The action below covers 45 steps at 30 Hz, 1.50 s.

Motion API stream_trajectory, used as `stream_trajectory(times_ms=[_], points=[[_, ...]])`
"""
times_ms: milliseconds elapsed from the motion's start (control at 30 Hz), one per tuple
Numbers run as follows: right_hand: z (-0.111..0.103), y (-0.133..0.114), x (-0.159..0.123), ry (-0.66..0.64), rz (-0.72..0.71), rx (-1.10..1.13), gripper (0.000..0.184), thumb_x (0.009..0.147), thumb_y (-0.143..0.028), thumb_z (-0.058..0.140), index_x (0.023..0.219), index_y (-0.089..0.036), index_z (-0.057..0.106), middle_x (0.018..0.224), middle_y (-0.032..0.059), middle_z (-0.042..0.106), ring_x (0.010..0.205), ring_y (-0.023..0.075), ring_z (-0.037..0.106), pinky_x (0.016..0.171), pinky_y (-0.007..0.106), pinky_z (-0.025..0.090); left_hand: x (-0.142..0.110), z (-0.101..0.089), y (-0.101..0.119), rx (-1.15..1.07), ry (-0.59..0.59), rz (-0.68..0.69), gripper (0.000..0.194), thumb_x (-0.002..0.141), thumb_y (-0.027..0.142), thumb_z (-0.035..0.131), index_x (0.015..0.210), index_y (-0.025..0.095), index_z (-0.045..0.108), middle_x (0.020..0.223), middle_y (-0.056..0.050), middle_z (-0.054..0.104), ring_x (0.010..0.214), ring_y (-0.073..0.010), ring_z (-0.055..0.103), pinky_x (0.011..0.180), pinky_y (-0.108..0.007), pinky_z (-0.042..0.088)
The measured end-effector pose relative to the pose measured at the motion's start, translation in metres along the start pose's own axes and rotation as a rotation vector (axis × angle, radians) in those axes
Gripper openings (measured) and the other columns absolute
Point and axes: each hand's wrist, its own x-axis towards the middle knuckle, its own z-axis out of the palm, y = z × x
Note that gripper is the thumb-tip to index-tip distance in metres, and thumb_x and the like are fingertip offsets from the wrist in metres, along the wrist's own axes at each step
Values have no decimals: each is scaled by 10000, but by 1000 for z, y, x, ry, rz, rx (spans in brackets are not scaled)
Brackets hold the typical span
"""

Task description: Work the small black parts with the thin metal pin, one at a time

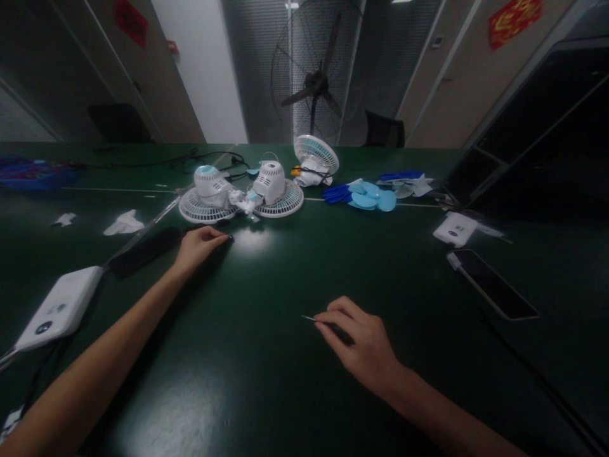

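Note:
My left hand (198, 246) reaches to the table just in front of the white fan parts. Its thumb and fingertips pinch a small dark piece (231, 238), too small to name. Beyond it, a white fan head (209, 190) and another white fan head (272, 187) lie with their grilles down and motor housings up. Nearer the table's middle, my right hand (361, 339) holds a thin metal rod (308, 317) between thumb and fingers, its tip pointing left. The rod's other end is hidden by the hand.
A third small fan (316, 158) rests tilted behind. Light-blue fan blades (371, 195) lie beside blue gloves (337, 193). White power banks (61, 308) (455, 229) and a phone (492, 284) lie at the sides. A blue basket (38, 174) stands far left on the green table (266, 387).

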Motion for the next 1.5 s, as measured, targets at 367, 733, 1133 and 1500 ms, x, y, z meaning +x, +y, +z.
stream_trajectory(times_ms=[367, 733, 1133, 1500], points=[[2, 2, -2, -9, 13, 24, 201, 1076, -252, 567, 1133, -204, 753, 1037, 65, 662, 796, 155, 654, 664, 271, 567, -8, -2, 2, 101, -42, 188, 402, 860, 556, 722, 994, 180, 772, 1042, -109, 800, 948, -288, 746, 879, -374, 574], [1, 0, -1, 5, 11, -31, 182, 1057, -243, 581, 1111, -214, 752, 1017, 59, 672, 781, 155, 664, 658, 262, 556, -63, 37, 73, 175, -459, 658, 274, 1067, 376, 550, 1149, 221, 760, 1194, -100, 733, 1093, -253, 697, 1000, -413, 567], [-1, 0, -2, 9, 4, -38, 158, 1001, -198, 592, 1022, -210, 748, 959, 50, 682, 748, 150, 666, 648, 258, 531, -142, 84, 106, -85, -728, 734, 174, 1022, 225, 649, 1195, 216, 664, 1074, -70, 701, 976, -190, 674, 882, -313, 561], [0, -1, -3, -22, 15, -35, 163, 990, -185, 584, 1015, -213, 743, 972, 49, 683, 732, 143, 656, 627, 251, 512, -142, 86, 105, -104, -773, 685, 194, 1024, 240, 648, 1217, 228, 639, 1105, -68, 679, 977, -191, 660, 872, -314, 543]])
